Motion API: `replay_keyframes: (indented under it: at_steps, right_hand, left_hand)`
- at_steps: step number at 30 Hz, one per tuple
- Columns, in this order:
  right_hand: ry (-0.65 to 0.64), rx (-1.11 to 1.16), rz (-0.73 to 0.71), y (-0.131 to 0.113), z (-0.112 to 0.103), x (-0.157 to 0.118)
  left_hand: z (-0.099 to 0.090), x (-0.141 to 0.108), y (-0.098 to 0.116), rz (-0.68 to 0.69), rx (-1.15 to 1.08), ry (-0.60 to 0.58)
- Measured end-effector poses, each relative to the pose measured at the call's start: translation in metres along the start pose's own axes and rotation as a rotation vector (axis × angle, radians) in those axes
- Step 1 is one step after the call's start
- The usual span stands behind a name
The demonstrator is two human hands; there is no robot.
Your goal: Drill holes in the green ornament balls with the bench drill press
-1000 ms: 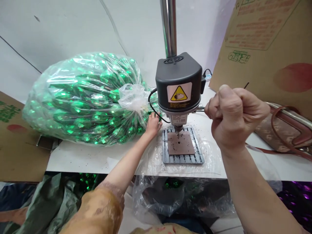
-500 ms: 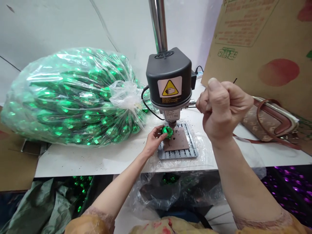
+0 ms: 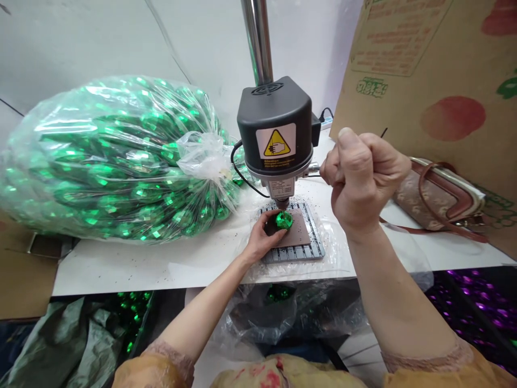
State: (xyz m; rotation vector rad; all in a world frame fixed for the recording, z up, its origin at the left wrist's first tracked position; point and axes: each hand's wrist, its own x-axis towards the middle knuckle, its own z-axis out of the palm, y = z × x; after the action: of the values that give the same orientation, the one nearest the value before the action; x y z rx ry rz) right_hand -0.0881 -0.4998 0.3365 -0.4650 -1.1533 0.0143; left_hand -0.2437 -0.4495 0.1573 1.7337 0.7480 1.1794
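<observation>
A shiny green faceted ball (image 3: 284, 219) is between the thumb and fingers of my left hand (image 3: 263, 237), right under the chuck of a black drill press (image 3: 276, 129). Beneath the ball lies a brown board (image 3: 301, 234) on the grey slotted base (image 3: 317, 250). To the right of the machine's head, my right hand (image 3: 361, 178) is raised in a fist around the machine's lever (image 3: 314, 168), whose outer end the fingers hide.
On the left lies a tied clear bag of green balls (image 3: 121, 161). A patterned handbag (image 3: 438, 191) and a large cardboard box (image 3: 412, 97) stand at the right. Dark bits and plastic film surround the base on the white table (image 3: 141, 264). Purple shiny pieces (image 3: 480, 302) show below.
My left hand has moved the green ball right, from beside the chuck to beneath it, covering the board's hole. The right fist remains on the lever. The view has shifted slightly.
</observation>
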Motion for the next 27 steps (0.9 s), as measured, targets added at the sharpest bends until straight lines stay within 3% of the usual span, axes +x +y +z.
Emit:
replay_keyframes:
  at_steps: [8, 19, 27]
  right_hand:
    - [0.005, 0.014, -0.020, 0.004, -0.001, 0.000]
    - [0.028, 0.036, 0.000, 0.000, -0.001, -0.002]
    - [0.042, 0.094, -0.085, 0.008, -0.003, -0.012]
  left_hand:
    - [0.009, 0.000, 0.008, -0.075, 0.009, 0.062]
    - [0.012, 0.001, 0.005, -0.099, -0.043, 0.051]
    - [0.013, 0.001, 0.003, -0.072, -0.058, 0.042]
